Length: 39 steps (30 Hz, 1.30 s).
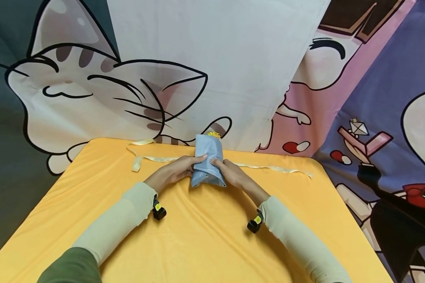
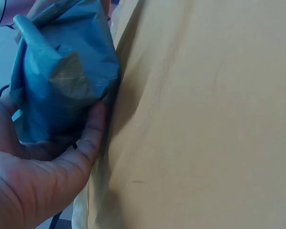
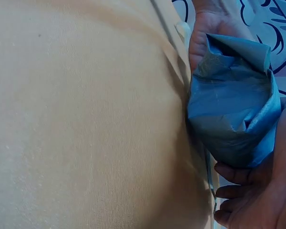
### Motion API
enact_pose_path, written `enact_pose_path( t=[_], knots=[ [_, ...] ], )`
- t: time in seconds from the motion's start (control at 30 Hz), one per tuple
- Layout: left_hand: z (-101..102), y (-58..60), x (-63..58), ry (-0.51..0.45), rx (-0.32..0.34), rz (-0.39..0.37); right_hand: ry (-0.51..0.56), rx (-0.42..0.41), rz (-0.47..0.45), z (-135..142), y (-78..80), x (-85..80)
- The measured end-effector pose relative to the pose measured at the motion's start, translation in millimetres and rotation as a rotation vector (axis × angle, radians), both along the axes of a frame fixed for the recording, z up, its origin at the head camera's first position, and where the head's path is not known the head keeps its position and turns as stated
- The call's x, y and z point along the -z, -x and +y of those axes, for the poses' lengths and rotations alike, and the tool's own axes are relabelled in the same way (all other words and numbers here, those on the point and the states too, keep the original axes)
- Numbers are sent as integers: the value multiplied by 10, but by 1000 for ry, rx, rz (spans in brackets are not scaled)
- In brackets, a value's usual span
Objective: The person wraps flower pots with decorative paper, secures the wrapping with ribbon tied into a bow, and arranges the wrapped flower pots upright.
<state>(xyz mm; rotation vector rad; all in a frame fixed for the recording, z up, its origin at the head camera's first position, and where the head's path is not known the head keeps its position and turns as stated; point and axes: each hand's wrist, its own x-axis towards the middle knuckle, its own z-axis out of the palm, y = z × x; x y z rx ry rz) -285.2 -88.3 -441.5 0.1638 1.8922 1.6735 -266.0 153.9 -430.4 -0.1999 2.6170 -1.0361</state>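
Note:
A small bouquet wrapped in blue paper [image 1: 209,147] is held upright over the far part of the table, with a yellow flower [image 1: 214,135] showing at its top. My left hand [image 1: 178,168] grips the wrap from the left, thumb on the near face. From the other side my right hand [image 1: 233,172] holds it, its thumb also on the front. Folded, creased paper [image 2: 86,52] forms the lower end in the left wrist view. The right wrist view shows that blue end [image 3: 233,105] between both hands. The stem is hidden inside.
A pale yellow ribbon [image 1: 269,168] lies across the table behind the bouquet, its left part [image 1: 137,163] looped and bent. Yellow cloth [image 1: 184,239] with soft wrinkles covers the table. Behind the far edge hangs a cartoon-printed backdrop [image 1: 241,78].

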Motion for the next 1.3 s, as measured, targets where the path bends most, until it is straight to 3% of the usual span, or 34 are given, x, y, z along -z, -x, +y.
enact_pose_path(
  t=[0.33, 0.63, 0.8, 0.93, 1.1, 1.3],
  knots=[
    [18, -103, -98, 9, -35, -24, -59, 27, -33, -12, -89, -27],
    [57, -344, -137, 17, -21, -55, -106, 43, -39, 2, -375, -83],
    [85, -455, -168, 24, -33, -48, -144, 40, 26, 2, -462, -76],
    [115, -470, -214, 10, -84, -28, -197, 43, 80, -13, -409, -75],
    [152, -409, -251, 17, -170, -18, -202, 36, 55, -39, -243, -126],
    [174, -298, -140, 46, -238, -33, -184, 2, 10, -32, -94, -88]
  ],
)
